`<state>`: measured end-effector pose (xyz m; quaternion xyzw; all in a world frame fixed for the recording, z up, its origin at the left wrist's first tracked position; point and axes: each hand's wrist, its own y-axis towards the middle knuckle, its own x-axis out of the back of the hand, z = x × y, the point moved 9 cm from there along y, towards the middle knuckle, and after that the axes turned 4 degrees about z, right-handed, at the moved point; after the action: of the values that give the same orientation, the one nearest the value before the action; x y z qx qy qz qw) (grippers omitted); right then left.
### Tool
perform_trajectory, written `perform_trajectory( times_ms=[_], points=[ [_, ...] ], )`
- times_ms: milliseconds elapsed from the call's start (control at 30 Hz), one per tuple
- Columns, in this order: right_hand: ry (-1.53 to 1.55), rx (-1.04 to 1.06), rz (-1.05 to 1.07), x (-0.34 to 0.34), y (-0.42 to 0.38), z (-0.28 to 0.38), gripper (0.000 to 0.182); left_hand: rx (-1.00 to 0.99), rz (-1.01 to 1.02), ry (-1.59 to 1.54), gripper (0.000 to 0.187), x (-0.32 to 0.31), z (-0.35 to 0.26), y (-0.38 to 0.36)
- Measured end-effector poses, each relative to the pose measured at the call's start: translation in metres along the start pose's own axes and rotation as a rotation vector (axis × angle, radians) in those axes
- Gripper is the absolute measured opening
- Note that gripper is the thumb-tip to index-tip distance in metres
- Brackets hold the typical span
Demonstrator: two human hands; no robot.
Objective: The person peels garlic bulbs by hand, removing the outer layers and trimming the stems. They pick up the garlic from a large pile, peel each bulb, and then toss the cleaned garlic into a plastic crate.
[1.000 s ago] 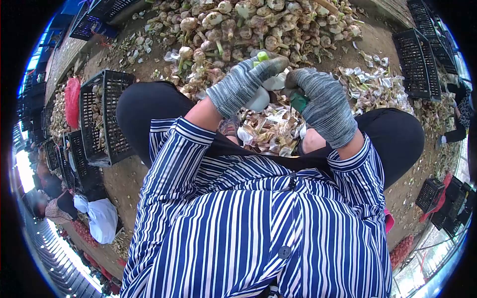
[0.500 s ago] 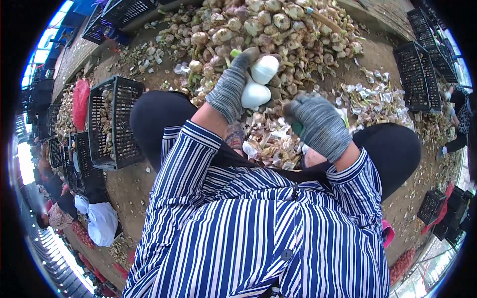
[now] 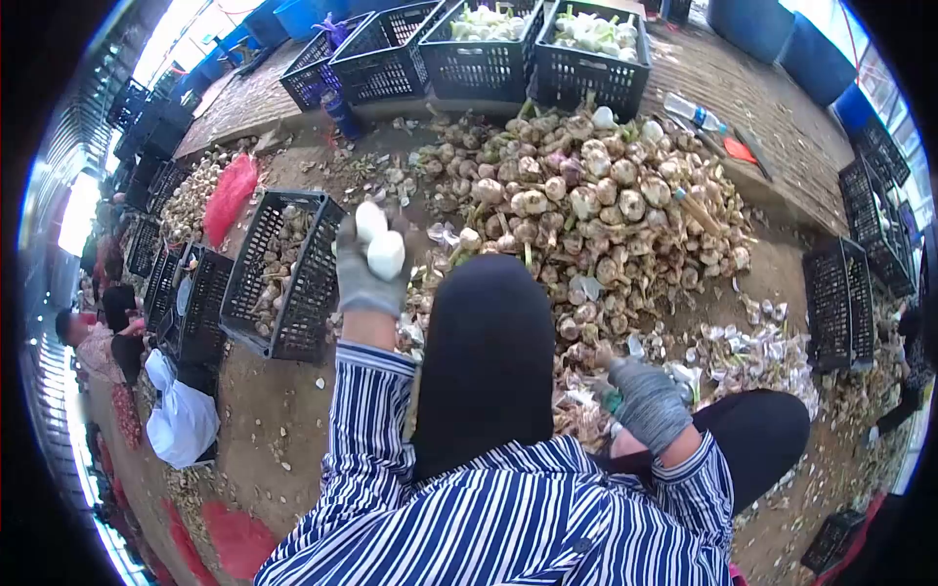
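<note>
My left hand (image 3: 369,283), in a grey knit glove, is raised past my knee with its fingers round two clean white garlic bulbs (image 3: 384,256). Its fingertips are blurred. Beside it on the left is a black crate (image 3: 311,278) with garlic inside. My right hand (image 3: 650,402), gloved alike, is low over the peelings (image 3: 581,405) in front of me, fingers curled. A bit of green shows at its palm; what it grips, if anything, I cannot make out. Beyond both hands lies a large heap of unpeeled garlic (image 3: 606,210).
Two black crates of white garlic (image 3: 489,27) stand behind the heap, with other crates (image 3: 381,63) alongside. A plastic bottle (image 3: 696,112) lies on the boards at the back right. More crates (image 3: 838,303) stand at right. A white sack (image 3: 183,415) and another person (image 3: 103,356) are at left.
My left hand has swung out to the left with the white bulbs, toward the crate. My right hand stays low over the peelings. The view has tilted up, showing the back crates.
</note>
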<state>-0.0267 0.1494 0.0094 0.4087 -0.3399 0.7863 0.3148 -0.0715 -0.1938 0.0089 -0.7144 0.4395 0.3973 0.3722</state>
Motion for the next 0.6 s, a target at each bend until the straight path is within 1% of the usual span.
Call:
perform_trajectory(
  times_ms=[33,67,100,133,167,233,300,333,367,400,433,467,500,567,600],
  points=[
    [-0.047,-0.001,0.099,-0.015,0.000,-0.001,0.034,0.024,-0.058,0.015,0.034,0.035,-0.002,0.001],
    [-0.067,0.016,0.124,-0.023,-0.001,-0.003,0.037,0.005,-0.197,0.101,0.036,0.078,-0.003,-0.001],
    [-0.073,0.015,0.129,-0.026,-0.001,-0.007,0.037,-0.008,-0.249,0.130,0.035,0.102,0.006,-0.008],
    [-0.067,-0.004,0.207,-0.035,-0.002,-0.011,0.037,0.106,-0.335,-0.063,0.035,0.115,0.029,-0.019],
    [-0.059,-0.023,0.284,-0.043,-0.002,-0.015,0.038,0.139,-0.353,0.072,0.032,0.156,0.037,-0.019],
    [-0.057,-0.041,0.332,-0.048,-0.002,-0.021,0.038,0.264,-0.476,-0.020,0.038,0.207,0.070,-0.022],
    [-0.082,-0.039,0.327,-0.050,-0.001,-0.023,0.038,0.256,-0.412,-0.023,0.029,0.215,0.084,0.014],
    [-0.086,-0.061,0.383,-0.049,0.001,-0.022,0.041,0.227,-0.236,-0.079,0.032,0.198,0.082,0.055],
    [-0.086,-0.061,0.387,-0.050,0.003,-0.022,0.041,0.122,-0.349,0.175,0.036,0.101,0.065,0.053],
    [-0.081,-0.059,0.398,-0.051,0.005,-0.022,0.040,0.102,-0.286,-0.038,0.043,0.070,0.058,0.106],
    [-0.077,-0.060,0.406,-0.052,0.005,-0.023,0.039,-0.010,-0.165,0.318,0.048,-0.017,0.029,0.120],
    [-0.075,-0.065,0.404,-0.049,0.006,-0.022,0.039,-0.071,0.105,0.239,0.055,-0.074,0.016,0.148],
    [-0.053,-0.071,0.372,-0.042,0.007,-0.016,0.036,0.087,0.066,0.129,0.062,-0.094,0.008,0.180],
    [-0.014,-0.073,0.324,-0.035,0.014,-0.017,0.032,-0.014,-0.123,0.291,0.065,-0.121,-0.009,0.199],
    [0.005,-0.032,0.177,-0.027,0.018,-0.020,0.028,-0.049,-0.110,0.330,0.060,-0.130,-0.009,0.198]
  ],
)
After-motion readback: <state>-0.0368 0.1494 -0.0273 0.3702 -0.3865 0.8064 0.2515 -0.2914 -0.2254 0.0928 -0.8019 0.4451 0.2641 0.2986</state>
